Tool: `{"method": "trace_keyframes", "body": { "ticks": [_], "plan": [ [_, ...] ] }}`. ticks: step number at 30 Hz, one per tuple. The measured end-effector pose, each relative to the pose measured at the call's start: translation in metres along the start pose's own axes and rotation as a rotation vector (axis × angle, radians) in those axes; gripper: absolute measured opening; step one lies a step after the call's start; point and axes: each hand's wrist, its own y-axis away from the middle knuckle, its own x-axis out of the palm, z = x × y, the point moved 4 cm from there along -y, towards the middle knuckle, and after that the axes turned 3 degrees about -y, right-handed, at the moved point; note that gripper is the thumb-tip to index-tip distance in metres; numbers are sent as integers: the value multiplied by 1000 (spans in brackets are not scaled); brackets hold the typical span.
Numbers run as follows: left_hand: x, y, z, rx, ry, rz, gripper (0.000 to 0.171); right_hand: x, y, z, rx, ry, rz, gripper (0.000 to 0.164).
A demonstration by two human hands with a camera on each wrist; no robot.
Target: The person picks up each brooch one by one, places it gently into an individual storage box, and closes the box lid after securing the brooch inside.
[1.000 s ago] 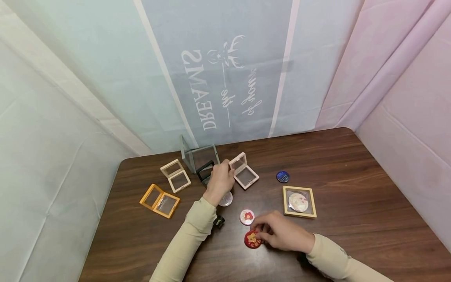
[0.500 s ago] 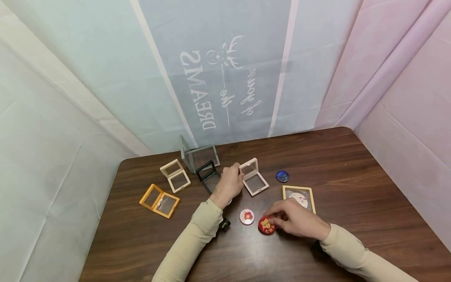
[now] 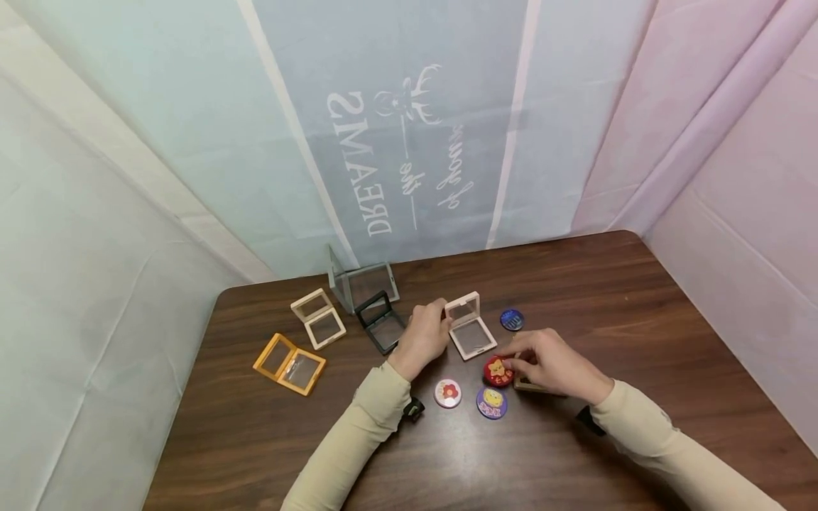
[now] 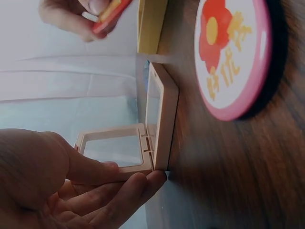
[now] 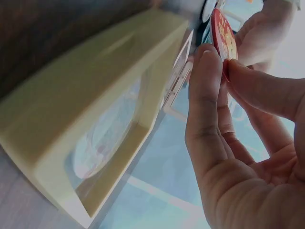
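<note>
The badge (image 3: pixel 495 372) is red, with a yellow shape and yellow writing. The pale pink case (image 3: pixel 471 333) has see-through panes. The white badge (image 3: pixel 448 393) has a pink edge, a red flower with a yellow middle, and yellow writing. The purple badge (image 3: pixel 492 403) has a yellow picture, and another badge (image 3: pixel 512 319) is blue. The other cases are orange (image 3: pixel 287 362), cream (image 3: pixel 319 319), black (image 3: pixel 380 321) and grey (image 3: pixel 369 285). The box (image 5: pixel 86 90) is yellow. The sleeves (image 3: pixel 371 404) are pale yellow. The desk (image 3: pixel 639 355) is dark brown with wood streaks. The blue-grey cloth (image 3: pixel 434 234) has white stripes, white letters and a white deer.
</note>
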Motion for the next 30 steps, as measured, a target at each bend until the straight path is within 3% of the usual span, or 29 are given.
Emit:
{"method": "trace_keyframes", "body": {
  "ticks": [12,30],
  "plan": [
    [3,1,2,13,86,27,8,-3,-28,-18,107,-36,19,13],
    [2,-5,7,-23,77,59,12,3,-64,-26,198,-80,7,6]
  ]
}}
